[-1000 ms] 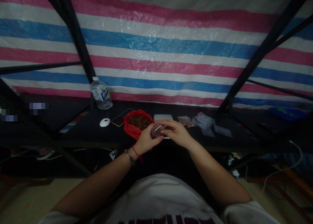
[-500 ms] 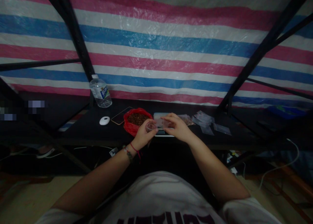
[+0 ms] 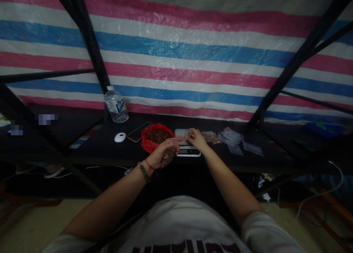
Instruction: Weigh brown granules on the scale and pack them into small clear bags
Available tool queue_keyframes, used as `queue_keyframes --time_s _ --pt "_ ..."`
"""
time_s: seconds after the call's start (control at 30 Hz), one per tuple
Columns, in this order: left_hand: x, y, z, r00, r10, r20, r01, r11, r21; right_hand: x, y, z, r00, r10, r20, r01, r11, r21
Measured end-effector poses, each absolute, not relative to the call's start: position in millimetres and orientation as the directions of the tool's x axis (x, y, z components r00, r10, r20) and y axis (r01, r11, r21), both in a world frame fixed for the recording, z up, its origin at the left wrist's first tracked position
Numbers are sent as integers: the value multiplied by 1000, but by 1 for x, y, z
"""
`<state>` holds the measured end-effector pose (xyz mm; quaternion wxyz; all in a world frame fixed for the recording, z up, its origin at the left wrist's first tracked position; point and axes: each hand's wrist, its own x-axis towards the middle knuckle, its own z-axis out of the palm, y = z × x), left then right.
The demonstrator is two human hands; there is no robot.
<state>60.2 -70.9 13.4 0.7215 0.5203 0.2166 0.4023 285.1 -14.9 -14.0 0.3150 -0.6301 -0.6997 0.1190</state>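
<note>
My left hand (image 3: 161, 152) is closed round a small clear bag of brown bits (image 3: 168, 155) that hangs below its fingers, just in front of the red bag of brown bits (image 3: 154, 136). My right hand (image 3: 196, 138) reaches forward onto the white scale (image 3: 185, 146), its fingers curled over something small on the pan that I cannot make out. Both hands are above the front part of the black table (image 3: 104, 150).
A water bottle (image 3: 116, 105), a white round object (image 3: 120, 137) and a phone (image 3: 137, 132) lie left of the red bag. A filled small bag (image 3: 210, 137) and several empty clear bags (image 3: 234, 141) lie to the right. Black frame bars and a striped tarp stand behind.
My hands have parted: the left has dropped lower with the small bag hanging from it, and the right has moved forward onto the scale pan.
</note>
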Motion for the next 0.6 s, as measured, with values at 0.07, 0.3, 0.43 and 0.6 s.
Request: queue_keyframes --time_s 0.07,0.3,0.43,0.6 --pt "59 -71 16 618 781 94 -372 184 910 284 -19 -7 18 929 369 777 219 -591" --pt "58 -74 10 748 655 104 -415 340 844 259 -77 40 -303 875 376 374 473 -798" --pt "60 -80 0 832 547 96 -356 393 848 246 -115 60 -515 794 322 325 528 -784" --pt "62 -82 3 799 600 35 -197 207 958 253 -125 60 -419 836 355 395 520 -757"
